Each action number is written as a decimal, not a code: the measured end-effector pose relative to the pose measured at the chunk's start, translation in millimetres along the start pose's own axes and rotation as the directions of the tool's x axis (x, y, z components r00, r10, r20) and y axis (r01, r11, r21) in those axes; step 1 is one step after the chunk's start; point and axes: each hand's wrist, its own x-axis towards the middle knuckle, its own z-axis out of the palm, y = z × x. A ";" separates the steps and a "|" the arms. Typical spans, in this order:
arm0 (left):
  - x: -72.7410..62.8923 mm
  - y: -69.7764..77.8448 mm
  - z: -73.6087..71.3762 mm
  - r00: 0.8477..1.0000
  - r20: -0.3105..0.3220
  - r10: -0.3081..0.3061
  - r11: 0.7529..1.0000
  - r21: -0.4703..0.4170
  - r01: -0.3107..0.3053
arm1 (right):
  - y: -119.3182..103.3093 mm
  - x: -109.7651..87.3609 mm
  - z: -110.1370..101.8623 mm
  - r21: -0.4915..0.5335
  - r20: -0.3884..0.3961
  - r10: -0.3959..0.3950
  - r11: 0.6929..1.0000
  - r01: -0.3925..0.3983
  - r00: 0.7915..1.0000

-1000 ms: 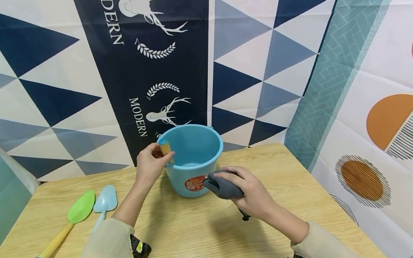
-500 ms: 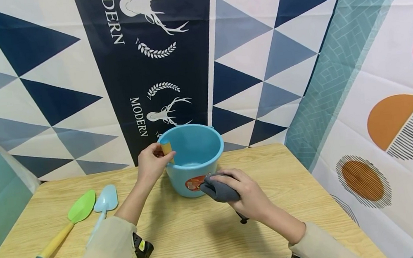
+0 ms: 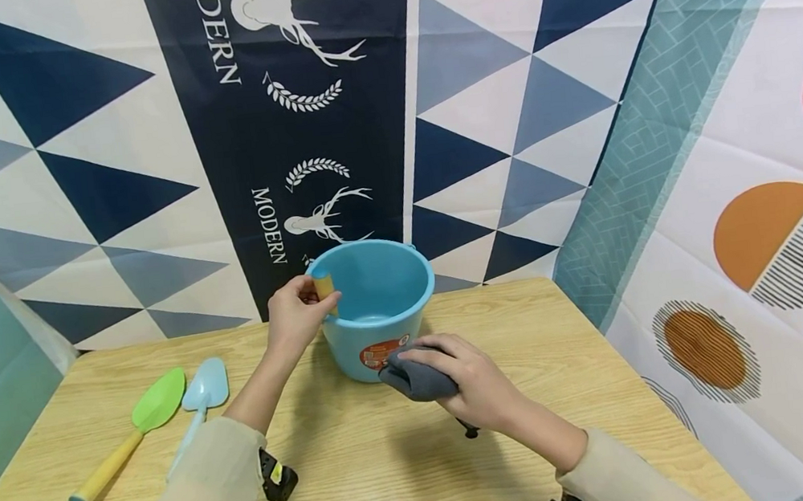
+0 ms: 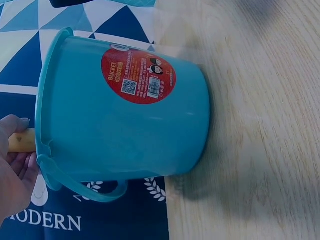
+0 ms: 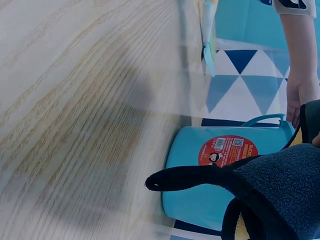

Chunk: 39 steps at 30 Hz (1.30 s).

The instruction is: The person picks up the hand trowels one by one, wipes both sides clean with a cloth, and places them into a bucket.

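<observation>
On the worktop (image 3: pixel 540 334) stands a bucket (image 3: pixel 372 334). At its nine o'clock, the left hand (image 3: pixel 294 313) has fingers clamped on a yellow handle (image 3: pixel 324 287); at five o'clock, the right hand (image 3: pixel 479 378) has them clamped on a cloth (image 3: pixel 414 377).

The left hand (image 3: pixel 294 311) partly covers the yellow handle (image 3: pixel 325 289); the dark cloth (image 5: pixel 290 185), cut off at the right wrist view's edge, hides part of the bucket (image 5: pixel 195 206) and its label (image 5: pixel 226 148).

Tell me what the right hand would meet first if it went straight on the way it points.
Most likely the blue bucket near its red label, with the dark cloth in the right hand touching first; the depth between them is hard to judge.
</observation>
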 end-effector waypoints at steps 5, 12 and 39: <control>0.9 1.1 -0.7 1.000 -0.004 0.009 1.000 0.007 -0.009 | -0.9 0.3 -0.3 0.004 0.007 0.003 1.000 -0.003 1.000; 0.7 0.9 -1.2 1.000 -0.009 0.005 1.000 0.009 -0.005 | -3.0 1.0 -2.0 0.007 0.014 0.028 1.000 -0.028 1.000; 2.0 2.2 -1.2 1.000 0.025 0.004 0.998 0.063 -0.006 | -4.2 1.3 -4.3 -0.008 0.010 0.022 1.000 -0.022 1.000</control>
